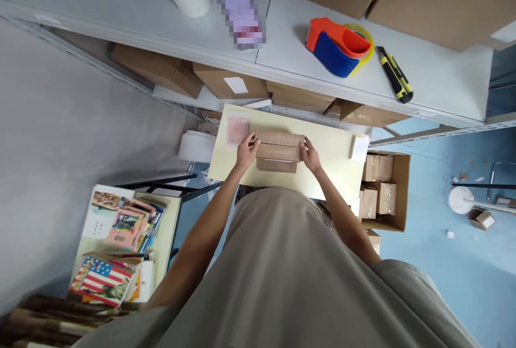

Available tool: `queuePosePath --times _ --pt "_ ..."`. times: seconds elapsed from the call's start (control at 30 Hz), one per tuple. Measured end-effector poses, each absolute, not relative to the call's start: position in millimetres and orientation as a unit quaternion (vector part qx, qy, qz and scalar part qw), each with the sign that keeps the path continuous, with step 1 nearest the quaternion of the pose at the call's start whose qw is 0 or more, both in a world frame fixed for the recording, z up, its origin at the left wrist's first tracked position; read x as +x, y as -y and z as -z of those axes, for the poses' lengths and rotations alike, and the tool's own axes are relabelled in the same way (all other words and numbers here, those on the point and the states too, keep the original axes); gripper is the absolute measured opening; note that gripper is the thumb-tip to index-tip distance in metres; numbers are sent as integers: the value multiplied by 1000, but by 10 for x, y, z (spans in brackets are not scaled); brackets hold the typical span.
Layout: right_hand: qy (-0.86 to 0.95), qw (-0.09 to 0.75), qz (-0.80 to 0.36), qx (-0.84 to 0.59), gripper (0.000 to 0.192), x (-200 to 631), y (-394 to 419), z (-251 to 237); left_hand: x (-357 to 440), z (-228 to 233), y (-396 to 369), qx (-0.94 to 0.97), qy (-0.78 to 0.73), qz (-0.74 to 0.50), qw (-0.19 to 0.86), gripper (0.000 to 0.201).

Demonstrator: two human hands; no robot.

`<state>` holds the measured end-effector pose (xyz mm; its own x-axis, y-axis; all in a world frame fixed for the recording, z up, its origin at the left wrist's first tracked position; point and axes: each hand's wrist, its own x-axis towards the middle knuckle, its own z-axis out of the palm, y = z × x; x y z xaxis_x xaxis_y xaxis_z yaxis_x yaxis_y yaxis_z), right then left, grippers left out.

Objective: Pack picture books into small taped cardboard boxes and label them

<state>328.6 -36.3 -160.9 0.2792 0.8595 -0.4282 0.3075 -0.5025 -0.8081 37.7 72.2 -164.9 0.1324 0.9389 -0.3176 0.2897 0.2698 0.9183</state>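
While the left hand point(245, 152) and right hand point(309, 156) grip the cardboard box point(278, 152) ends on the desk point(330, 149), a pink packet point(237, 129) lies just beside; tape dispenser point(338, 47) and utility knife point(395, 75) rest on the shelf point(435, 77) above.

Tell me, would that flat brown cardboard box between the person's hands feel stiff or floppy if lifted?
The flat brown cardboard box would probably feel fairly stiff: its folded edges look straight between the left hand and right hand. It is likely light, being thin cardboard. It seems unlikely to roll, lying flat on the pale yellow tabletop.
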Motion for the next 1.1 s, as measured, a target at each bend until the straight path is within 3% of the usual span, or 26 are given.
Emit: queuePosePath --times 0.1,0.23,0.57,0.77,0.97,1.1 --pt "456 223 -381 -773 93 3208 362 1507 412 1576 -600 542 -583 -286 533 70" --pt "468 149 -369 -789 86 3123 400 1429 434 1502 -472 537 -587 -290 532 69" --pt "474 115 -365 -793 87 3062 503 1351 364 1463 -521 528 -598 -286 532 63" --pt "487 138 -356 -786 95 3050 611 1367 380 1484 -414 513 -604 -290 537 61" --pt "494 84 -322 -803 80 3001 611 1176 319 1451 -501 513 -591 -272 560 62" --pt "521 100 -268 -804 77 2960 518 870 231 1230 -674 585 -555 -291 514 50"
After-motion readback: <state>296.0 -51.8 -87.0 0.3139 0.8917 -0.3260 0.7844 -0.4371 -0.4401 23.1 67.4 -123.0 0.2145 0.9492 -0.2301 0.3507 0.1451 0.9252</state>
